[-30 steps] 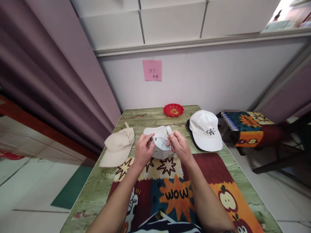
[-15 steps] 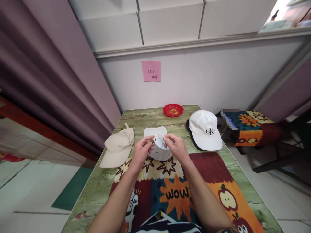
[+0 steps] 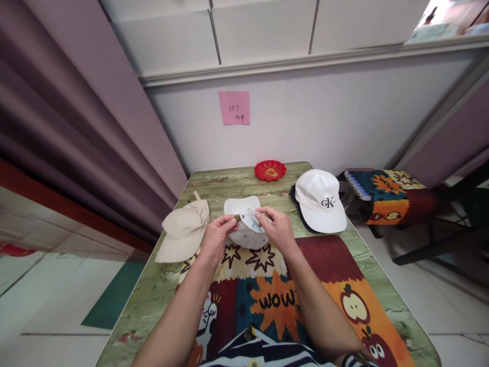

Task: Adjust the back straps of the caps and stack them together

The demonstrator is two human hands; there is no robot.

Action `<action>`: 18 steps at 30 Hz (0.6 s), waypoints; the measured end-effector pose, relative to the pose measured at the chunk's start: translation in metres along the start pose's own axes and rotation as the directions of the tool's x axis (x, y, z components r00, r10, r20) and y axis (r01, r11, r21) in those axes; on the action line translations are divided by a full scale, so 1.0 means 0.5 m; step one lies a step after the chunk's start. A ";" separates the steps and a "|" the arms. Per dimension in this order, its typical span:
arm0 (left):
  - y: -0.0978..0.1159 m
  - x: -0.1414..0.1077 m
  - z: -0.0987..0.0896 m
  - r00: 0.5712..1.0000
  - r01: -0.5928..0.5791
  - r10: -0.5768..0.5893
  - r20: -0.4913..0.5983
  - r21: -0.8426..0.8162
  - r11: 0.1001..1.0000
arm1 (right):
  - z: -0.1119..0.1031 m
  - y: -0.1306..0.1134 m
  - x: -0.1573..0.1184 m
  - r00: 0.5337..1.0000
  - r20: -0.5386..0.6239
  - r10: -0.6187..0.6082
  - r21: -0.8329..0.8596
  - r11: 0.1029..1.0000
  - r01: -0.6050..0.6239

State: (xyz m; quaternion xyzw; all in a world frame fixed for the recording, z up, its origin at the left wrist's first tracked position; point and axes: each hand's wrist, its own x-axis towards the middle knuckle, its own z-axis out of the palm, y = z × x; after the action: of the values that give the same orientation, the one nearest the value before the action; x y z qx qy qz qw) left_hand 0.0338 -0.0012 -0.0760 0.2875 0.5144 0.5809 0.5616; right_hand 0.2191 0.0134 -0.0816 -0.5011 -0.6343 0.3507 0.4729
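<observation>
A pale grey-white baseball cap [image 3: 249, 238] lies at the middle of the table, its brim pointing away from me and its back opening towards me. My left hand [image 3: 218, 232] pinches a brownish strap end at the left of that opening between thumb and fingertips. On the other side, my right hand [image 3: 278, 227] is closed on the pale strap of the same cap, whose tip sticks out past the fingers. Left of my hands rests a beige cap [image 3: 187, 229] with its strap sticking up. To the right, a white cap [image 3: 319, 199] with black letters sits over a dark cap [image 3: 298, 205].
A red scalloped dish [image 3: 270, 171] stands near the table's back edge. Under my forearms lies a colourful mat [image 3: 319, 260] on the green table [image 3: 153, 306]. A pink note [image 3: 234, 108] is stuck on the wall. Beyond the table's right side stands a bench [image 3: 387, 196].
My left hand has drawn slightly left and now pinches the brownish strap end, which shows more clearly. My right hand keeps its hold. The whole view has shifted slightly.
</observation>
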 end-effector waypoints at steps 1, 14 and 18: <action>0.002 0.001 0.000 0.999 0.008 -0.007 0.036 -0.002 1.000 | 0.000 0.000 0.000 1.000 0.005 0.001 -0.014 1.000 -0.001; -0.012 0.025 -0.006 0.917 0.258 -0.185 0.354 -0.174 0.950 | -0.002 -0.007 0.001 0.998 0.066 0.003 0.068 0.998 -0.007; -0.008 0.017 0.006 0.924 0.228 -0.165 0.345 -0.151 0.962 | -0.002 -0.017 -0.003 0.997 0.080 -0.019 0.051 0.999 0.014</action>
State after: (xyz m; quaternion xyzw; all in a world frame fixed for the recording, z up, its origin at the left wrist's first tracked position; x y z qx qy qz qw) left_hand 0.0360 0.0072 -0.0810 0.2726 0.3822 0.5111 0.7200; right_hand 0.2178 0.0099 -0.0738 -0.4691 -0.6478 0.3826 0.4625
